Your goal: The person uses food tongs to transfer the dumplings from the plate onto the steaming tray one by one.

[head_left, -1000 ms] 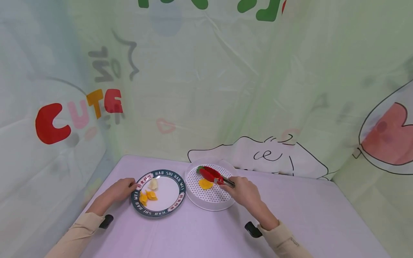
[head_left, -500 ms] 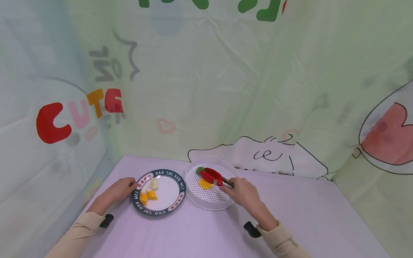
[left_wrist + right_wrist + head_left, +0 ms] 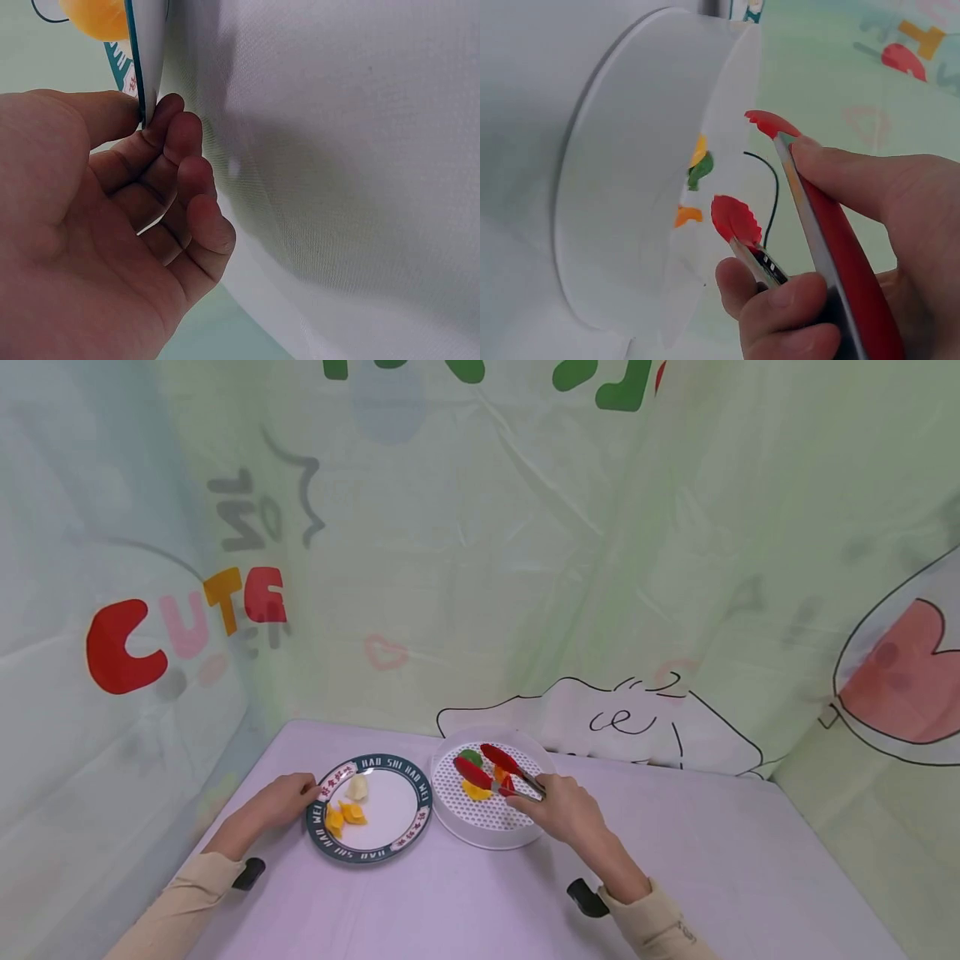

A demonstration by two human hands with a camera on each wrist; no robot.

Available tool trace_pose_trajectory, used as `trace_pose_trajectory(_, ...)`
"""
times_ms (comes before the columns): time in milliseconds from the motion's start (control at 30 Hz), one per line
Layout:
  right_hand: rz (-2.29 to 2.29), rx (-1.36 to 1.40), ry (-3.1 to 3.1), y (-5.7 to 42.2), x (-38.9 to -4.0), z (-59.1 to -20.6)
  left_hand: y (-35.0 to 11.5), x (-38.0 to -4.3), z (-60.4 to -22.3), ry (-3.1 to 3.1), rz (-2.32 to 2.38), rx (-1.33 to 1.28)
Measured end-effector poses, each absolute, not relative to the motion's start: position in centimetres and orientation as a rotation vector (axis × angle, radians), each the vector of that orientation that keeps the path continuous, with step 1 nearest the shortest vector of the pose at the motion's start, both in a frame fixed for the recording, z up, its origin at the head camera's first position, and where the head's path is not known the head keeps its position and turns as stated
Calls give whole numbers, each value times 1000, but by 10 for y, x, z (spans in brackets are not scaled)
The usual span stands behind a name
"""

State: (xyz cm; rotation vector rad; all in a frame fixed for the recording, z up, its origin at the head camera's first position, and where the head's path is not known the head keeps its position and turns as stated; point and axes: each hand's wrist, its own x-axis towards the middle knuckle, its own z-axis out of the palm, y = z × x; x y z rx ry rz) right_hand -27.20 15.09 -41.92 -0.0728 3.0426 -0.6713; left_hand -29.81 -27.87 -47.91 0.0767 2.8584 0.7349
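Observation:
My left hand (image 3: 281, 797) pinches the rim of a round plate (image 3: 386, 814) with a dark patterned border; in the left wrist view thumb and forefinger meet on its edge (image 3: 140, 82). A whitish piece (image 3: 357, 788) and two yellow-orange, dumpling-like pieces (image 3: 352, 813) lie on it. My right hand (image 3: 566, 810) grips red-tipped metal tongs (image 3: 472, 773) over a white, perforated steamer basket (image 3: 491, 838). The tong tips stand apart with nothing between them in the right wrist view. A green piece (image 3: 472, 757), a yellow piece (image 3: 476, 792) and an orange piece (image 3: 501, 774) are in the basket.
Plate and basket stand side by side on a pale lilac tablecloth (image 3: 465, 910). Printed curtains (image 3: 480, 568) hang close behind the table and along both sides. The basket's raised wall (image 3: 630, 172) rises beside the tongs.
The tongs, closed together with the green piece by their tips before, have spread apart. The green piece now shows in the basket behind the tips. My left hand and the plate stay put.

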Motion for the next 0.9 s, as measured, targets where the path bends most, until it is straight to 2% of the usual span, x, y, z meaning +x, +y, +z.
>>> trace_pose_trajectory(200, -773, -102, 3049, 139, -265, -418, -279, -300, -484, 2867, 716, 75)
trace_pose_trajectory(433, -846, -259, 3057, 102, -241, -421, -279, -300, -481, 2866, 718, 81)
trace_pose_trajectory(667, -788, -440, 2955, 68, -221, -437, -277, -300, -481, 2867, 733, 72)
trace_pose_trajectory(900, -727, -547, 2928, 53, -221, -456, -278, -298, -482, 2866, 742, 79)
